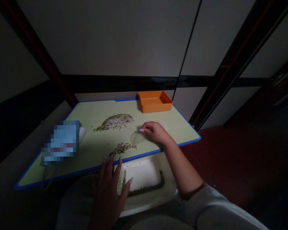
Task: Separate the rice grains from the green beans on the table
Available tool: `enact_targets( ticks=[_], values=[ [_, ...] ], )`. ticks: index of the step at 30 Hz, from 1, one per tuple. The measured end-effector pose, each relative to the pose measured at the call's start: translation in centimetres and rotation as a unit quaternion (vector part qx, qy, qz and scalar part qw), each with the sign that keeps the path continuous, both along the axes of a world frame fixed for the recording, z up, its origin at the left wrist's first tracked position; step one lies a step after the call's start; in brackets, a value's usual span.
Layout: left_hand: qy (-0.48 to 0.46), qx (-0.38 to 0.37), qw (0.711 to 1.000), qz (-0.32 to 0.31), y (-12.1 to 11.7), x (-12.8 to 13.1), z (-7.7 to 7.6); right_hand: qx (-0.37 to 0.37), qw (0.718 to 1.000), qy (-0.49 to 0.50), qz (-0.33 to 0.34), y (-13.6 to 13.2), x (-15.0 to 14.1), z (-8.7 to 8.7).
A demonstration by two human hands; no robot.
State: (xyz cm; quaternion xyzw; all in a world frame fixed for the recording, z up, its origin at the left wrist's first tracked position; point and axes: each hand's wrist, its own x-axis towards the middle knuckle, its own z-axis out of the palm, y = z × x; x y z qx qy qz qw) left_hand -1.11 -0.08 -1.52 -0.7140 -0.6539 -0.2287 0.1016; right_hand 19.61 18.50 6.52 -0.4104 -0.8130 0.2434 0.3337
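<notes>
My right hand is above the right half of the tabletop, its fingers pinched on the rim of a clear, round-edged plastic piece, perhaps a bowl or lid. Left of that piece's edge lies a small pile of dark green grains mixed with a few white ones. Farther back is a larger heap of white and green grains. My left hand has its fingers spread at the table's front edge, beside a white tray. Green grains line the tray's near side and corners.
An orange open box stands at the table's back right corner. On the left lies a blurred blue item with a white roll-like end. The pale table has a blue rim, and cabinet panels rise behind it.
</notes>
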Motion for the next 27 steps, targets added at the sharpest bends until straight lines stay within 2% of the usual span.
enact_targets(
  ticks=[10,16,27],
  values=[
    [-0.001,-0.008,1.0,-0.003,0.02,0.01,0.14,-0.018,1.0,0.007,0.013,0.13,0.5,0.12],
    [-0.001,-0.001,1.0,0.001,0.02,0.08,0.06,-0.024,0.999,0.025,-0.003,0.09,0.46,0.12],
    [-0.009,-0.002,1.0,-0.007,0.04,-0.07,0.01,-0.029,0.999,0.016,0.022,0.07,0.4,0.19]
  ],
)
